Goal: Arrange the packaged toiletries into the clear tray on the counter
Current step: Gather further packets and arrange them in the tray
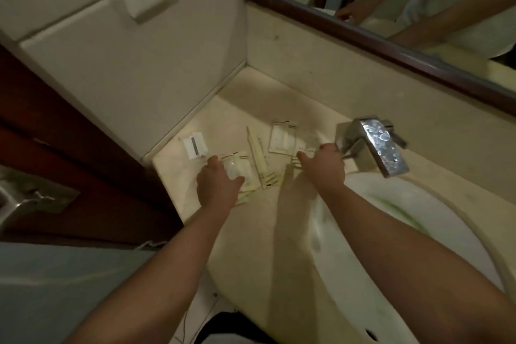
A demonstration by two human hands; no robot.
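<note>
Landmark: faucet, chrome, at the back of the counter; I place everything from it.
Left hand: well left of the faucet, thumb and fingers closed round a clear-windowed packet that lies on top of other packets.
Right hand: just left of the faucet, fingers bent over a printed packet; I cannot tell whether it pinches or only touches.
Loose toiletries: a long slim packet lies between my hands, its long axis running from the wall toward me. A flat square packet sits beyond it, nearer the faucet. A white sachet with a dark stripe is farthest left, by the corner.
Clear tray: a faint glassy shape shows just left of the faucet, beyond the right hand. I cannot be sure of it, nor of what it holds.
Key relation: if that is the tray, it lies to the right of the left hand's packet, past the slim packet, and the right hand is nearer.
Next move, my judgement: carry the left packet rightward across the slim one.
Sink basin: under the spout, on my side of the faucet.
</note>
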